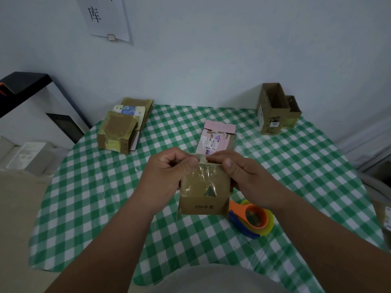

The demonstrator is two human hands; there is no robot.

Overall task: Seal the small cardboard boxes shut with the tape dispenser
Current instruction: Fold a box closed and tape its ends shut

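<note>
Hands meet over the middle of the table, both forearms reaching in from the near edge. The left hand (169, 172) has its fingers curled in and its thumb pressed against the top edge of a small cardboard box (204, 193), pinching the tape there. The right hand (237, 170) mirrors it, fingers bent over the same top edge with the thumb on the near face, so the box is gripped from both sides and held tilted toward the camera, its bottom edge just above the cloth.

The box is plain brown card, flat and roughly square, printed with a small tree mark and dark lettering; glossy clear tape wrinkles across its upper half. Just right of it, partly behind its lower corner, a tape dispenser (251, 218) lies on the table, with an orange handle, a blue body and a yellowish roll.

The round table (105, 208) wears a green and white checked cloth under a shiny clear cover. Further back, a pink box (218, 138) with a shipping label lies near the centre, a stack of taped boxes (122, 127) sits at back left, and two open boxes (275, 108) stand upright at back right by the wall. The cloth between the hands and the left and near rim lies bare. A paper sign (105, 15) hangs on the wall.
</note>
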